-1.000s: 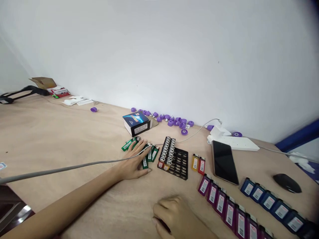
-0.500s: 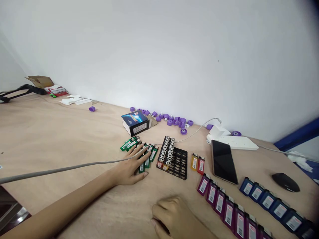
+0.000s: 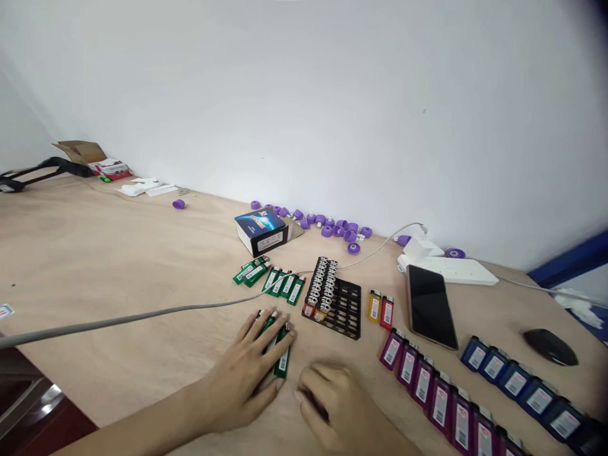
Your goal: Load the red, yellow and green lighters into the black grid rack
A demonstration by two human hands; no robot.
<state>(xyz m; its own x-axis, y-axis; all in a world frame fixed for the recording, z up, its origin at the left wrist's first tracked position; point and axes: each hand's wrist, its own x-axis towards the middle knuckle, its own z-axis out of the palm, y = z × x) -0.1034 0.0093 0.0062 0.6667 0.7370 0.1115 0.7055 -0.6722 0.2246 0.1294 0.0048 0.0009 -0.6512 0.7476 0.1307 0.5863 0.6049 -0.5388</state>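
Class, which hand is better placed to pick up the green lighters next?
Probably the left: the left hand is spread over the green lighters, while the right hand lies beside them, curled over something dark.

Along the back edge of the pale plywood desk (image 3: 95, 253), small purple plastic caps (image 3: 337, 229) lie scattered near the white wall, just beside a black-and-blue printed cardboard box (image 3: 265, 232). To the right, a white plug-in charger (image 3: 418, 247) sits on a flat white plastic device (image 3: 446, 271), next to a black-screened smartphone (image 3: 430, 307) lying flat. In the lower right of the frame run diagonal rows of dark blue lighters (image 3: 515, 383) and magenta lighters (image 3: 439, 405), with a black computer mouse (image 3: 550, 347) beyond the blue row. An open brown carton (image 3: 80, 152) stands at upper left.
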